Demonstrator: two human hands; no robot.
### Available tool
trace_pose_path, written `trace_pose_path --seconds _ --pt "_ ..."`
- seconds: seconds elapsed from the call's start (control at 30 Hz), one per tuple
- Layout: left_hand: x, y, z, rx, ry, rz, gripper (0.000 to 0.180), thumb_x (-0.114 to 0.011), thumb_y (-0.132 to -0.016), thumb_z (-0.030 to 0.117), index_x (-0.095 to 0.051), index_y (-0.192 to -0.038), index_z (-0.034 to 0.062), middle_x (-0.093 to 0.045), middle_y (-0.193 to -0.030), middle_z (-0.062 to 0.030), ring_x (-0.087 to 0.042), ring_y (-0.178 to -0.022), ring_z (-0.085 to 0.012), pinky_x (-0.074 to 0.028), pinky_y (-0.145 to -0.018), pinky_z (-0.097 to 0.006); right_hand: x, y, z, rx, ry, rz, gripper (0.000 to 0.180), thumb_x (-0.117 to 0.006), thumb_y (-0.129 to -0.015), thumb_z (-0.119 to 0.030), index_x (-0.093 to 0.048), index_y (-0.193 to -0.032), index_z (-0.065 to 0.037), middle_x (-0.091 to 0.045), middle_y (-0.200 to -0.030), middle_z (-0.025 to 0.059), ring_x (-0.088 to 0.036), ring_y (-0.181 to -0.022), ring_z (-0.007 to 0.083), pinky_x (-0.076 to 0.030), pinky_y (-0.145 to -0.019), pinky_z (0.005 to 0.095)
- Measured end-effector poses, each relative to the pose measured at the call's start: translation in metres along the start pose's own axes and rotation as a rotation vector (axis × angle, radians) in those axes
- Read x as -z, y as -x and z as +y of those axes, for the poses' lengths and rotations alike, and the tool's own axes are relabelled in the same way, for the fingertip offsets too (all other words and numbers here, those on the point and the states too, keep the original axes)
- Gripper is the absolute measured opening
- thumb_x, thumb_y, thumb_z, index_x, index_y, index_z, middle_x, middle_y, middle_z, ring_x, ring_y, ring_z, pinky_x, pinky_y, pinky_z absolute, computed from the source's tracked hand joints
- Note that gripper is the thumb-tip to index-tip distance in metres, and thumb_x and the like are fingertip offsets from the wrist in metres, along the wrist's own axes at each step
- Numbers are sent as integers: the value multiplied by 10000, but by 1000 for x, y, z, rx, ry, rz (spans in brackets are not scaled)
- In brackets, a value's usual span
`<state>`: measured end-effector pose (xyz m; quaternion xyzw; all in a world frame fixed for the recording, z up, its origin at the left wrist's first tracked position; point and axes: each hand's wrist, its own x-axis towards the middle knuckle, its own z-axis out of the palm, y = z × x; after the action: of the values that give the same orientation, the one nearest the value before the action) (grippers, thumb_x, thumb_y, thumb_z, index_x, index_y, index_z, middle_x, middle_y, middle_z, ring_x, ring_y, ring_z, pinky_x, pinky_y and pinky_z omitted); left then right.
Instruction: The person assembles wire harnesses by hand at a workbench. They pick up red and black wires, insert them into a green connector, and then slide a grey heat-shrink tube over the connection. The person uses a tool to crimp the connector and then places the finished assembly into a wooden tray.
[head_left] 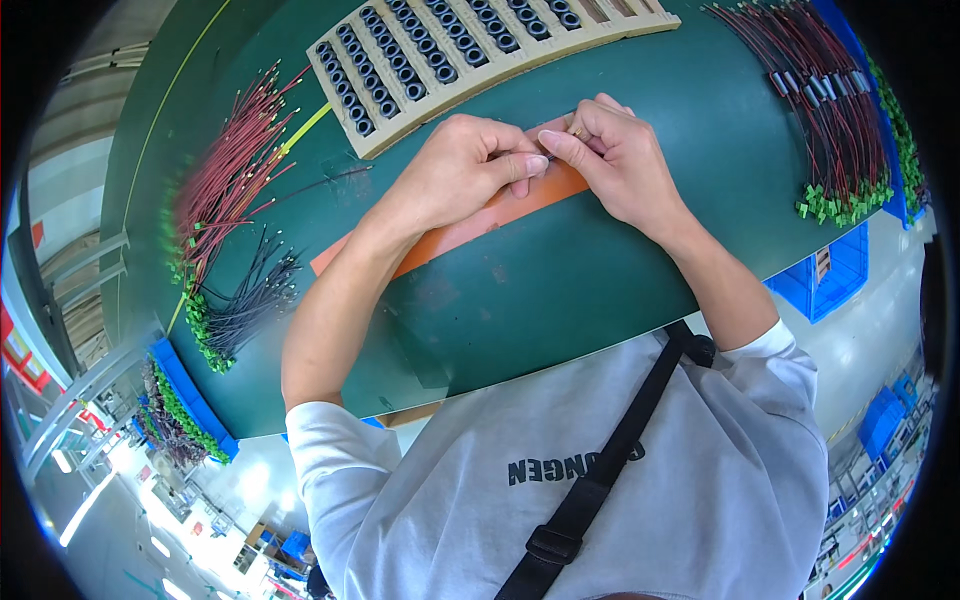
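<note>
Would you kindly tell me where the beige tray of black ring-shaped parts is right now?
In the head view, the beige tray of black ring-shaped parts lies at the table's far edge, just beyond both hands, right of the red wire bundle.

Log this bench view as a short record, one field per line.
surface: green table
left hand: pinching a small part against the right hand, too small to identify
right hand: fingertips meeting the left, over an orange strip
tray: beige, rows of dark rings, beyond the hands
left side: red wires and black wires, green connectors
right side: red and black wire bundle
</note>
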<state>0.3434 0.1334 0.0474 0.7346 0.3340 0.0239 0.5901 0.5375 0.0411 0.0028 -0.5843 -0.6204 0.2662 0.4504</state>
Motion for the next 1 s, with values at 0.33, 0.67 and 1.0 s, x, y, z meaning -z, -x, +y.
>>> trace_pose_path --seconds 0.33,0.67,1.0 --pt "8 9 2 30 24 25 196 -643 -1006 163 -748 -1055 5 -715 -894 -39 -603 -759 -91 -496 -679 -278 -5 2 1 15 -13 38 356 -774 -895 -213 -567 -676 -24 -509 -599 48 -456 -617 221 -391 -610 376" --pt "-6 75 -26 -217 -284 369 226 -712 -925 104 -743 -1126 5 -690 -976 -80 -605 -921 -203 -480 -851 -329 -3 -4 -10 62 -183 108 357 -828 -865 -226 -608 -683 -12 -474 -612 19 -431 -644 142 -389 -589 318" --pt "-16 80 -38 -245 75 432 234 -680 -966 92 -723 -1171 -14 -666 -1031 -73 -598 -793 -125 -487 -741 -274 -6 -1 -20 -243 -433 45 361 -822 -887 -229 -606 -705 -4 -452 -657 -9 -404 -634 87 -358 -564 279"
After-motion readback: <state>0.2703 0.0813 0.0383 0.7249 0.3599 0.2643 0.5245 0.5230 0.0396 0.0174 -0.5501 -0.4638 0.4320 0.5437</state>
